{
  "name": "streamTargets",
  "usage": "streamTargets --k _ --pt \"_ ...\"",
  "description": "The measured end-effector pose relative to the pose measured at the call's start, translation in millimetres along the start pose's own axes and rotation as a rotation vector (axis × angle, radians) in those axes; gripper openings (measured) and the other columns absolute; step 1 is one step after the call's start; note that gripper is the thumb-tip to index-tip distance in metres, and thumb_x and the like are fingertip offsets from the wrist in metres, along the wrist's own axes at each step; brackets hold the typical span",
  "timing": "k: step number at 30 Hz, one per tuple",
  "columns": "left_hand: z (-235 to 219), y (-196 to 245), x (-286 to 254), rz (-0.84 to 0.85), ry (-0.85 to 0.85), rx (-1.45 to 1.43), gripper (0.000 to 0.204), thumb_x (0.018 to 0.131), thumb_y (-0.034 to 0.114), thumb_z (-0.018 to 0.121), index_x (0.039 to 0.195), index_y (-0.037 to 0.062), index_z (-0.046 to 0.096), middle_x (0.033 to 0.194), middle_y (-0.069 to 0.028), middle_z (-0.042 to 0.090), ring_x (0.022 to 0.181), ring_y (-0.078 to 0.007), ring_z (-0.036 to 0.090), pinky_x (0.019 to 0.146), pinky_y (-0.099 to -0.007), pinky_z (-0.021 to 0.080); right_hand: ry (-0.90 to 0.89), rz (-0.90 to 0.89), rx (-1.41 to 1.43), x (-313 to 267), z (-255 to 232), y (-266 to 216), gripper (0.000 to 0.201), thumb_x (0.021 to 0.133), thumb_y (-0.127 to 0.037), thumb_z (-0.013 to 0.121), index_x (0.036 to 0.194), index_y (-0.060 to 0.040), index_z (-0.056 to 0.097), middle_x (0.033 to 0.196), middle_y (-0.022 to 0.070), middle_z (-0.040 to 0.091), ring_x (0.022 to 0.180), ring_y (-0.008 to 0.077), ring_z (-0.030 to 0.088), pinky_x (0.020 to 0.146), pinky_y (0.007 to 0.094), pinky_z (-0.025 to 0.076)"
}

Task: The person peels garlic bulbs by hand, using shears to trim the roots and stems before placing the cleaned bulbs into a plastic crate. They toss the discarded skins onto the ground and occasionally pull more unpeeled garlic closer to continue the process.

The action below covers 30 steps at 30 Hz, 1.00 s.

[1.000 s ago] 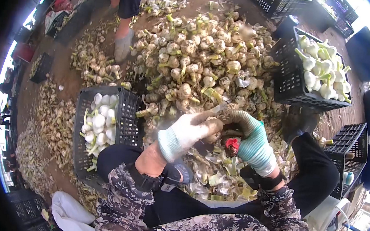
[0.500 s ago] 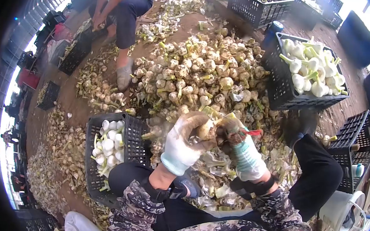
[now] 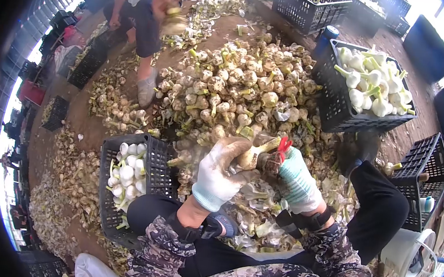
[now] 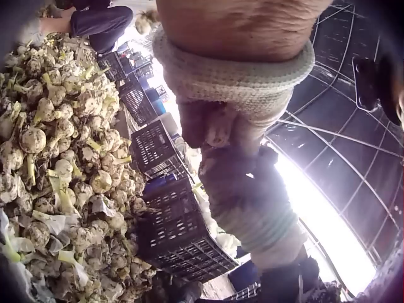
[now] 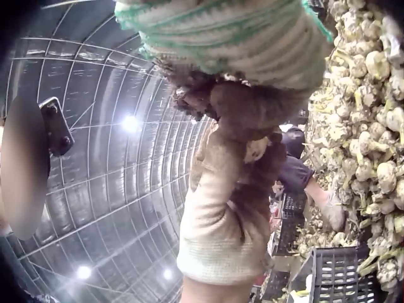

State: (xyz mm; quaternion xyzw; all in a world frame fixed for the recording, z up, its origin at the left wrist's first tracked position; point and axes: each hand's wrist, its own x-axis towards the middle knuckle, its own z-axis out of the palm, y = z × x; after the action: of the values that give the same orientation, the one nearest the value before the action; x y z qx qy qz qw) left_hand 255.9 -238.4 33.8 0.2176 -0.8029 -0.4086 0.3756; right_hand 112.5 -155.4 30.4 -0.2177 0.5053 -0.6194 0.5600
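Observation:
In the head view, my left hand, in a soiled white glove with a pale teal cuff, grips a garlic bulb, its stem pointing up and right. My right hand, in a teal-striped glove with dark, dirty fingers, is curled close beside the bulb. A red strip sticks up from its grip; the rest of that object is hidden, and I cannot tell its kind. Both hands meet over a heap of untrimmed garlic. In the right wrist view, the dirty gloved fingers overlap.
A black crate of clean white garlic stands left, and another full crate to the right. Peeled skins lie between my legs. Another person works at the back left. A white bucket stands at the lower right.
The head view has tilted up since the first frame. My hands have turned around the bulb, and the red strip has moved from the right hand's underside to its top. The other person raises a hand.

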Motion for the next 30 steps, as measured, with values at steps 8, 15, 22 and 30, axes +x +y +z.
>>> streamTargets --k 8,15,22,30 --pt "7.6 -10.0 -10.1 -0.495 0.101 -0.799 0.036 0.086 0.011 0.058 0.118 -0.0026 0.050 0.100 -0.0068 0.059 0.090 -0.0144 0.057 0.081 -0.0248 0.047 0.109 -0.217 -0.118 12.9 -1.9 34.1 0.024 0.079 0.007 0.046 0.099 0.0022 0.058 0.081 -0.0008 0.061 0.076 0.0053 0.050 0.066 0.0210 0.042" --pt "13.7 -8.9 -9.4 -0.243 0.035 0.128 0.052 0.082 0.004 0.055 0.131 -0.0007 0.038 0.098 -0.0068 0.059 0.080 -0.0111 0.057 0.071 -0.0228 0.048 0.025 -0.263 -0.241 11.8 -3.6 22.0 0.019 0.081 0.003 0.052 0.100 0.0001 0.055 0.085 0.0029 0.062 0.075 0.0078 0.055 0.066 0.0221 0.045" --pt "4.4 1.1 -4.0 -0.728 0.003 -1.089 0.050 0.083 0.007 0.058 0.128 -0.0027 0.039 0.107 -0.0127 0.057 0.091 -0.0193 0.059 0.076 -0.0308 0.052 0.013 -0.169 0.084 0.4 -10.3 16.6 0.011 0.083 -0.004 0.056 0.094 -0.0012 0.059 0.087 0.0038 0.063 0.078 0.0078 0.057 0.070 0.0222 0.046" --pt "18.7 -8.0 -10.8 -0.604 0.052 -0.740 0.046 0.086 0.008 0.058 0.128 -0.0021 0.040 0.109 -0.0098 0.057 0.091 -0.0140 0.056 0.082 -0.0279 0.047 0.093 -0.201 0.057 -5.3 -6.8 13.5 0.014 0.086 -0.002 0.048 0.095 -0.0011 0.059 0.080 -0.0023 0.059 0.069 0.0031 0.047 0.061 0.0192 0.039"
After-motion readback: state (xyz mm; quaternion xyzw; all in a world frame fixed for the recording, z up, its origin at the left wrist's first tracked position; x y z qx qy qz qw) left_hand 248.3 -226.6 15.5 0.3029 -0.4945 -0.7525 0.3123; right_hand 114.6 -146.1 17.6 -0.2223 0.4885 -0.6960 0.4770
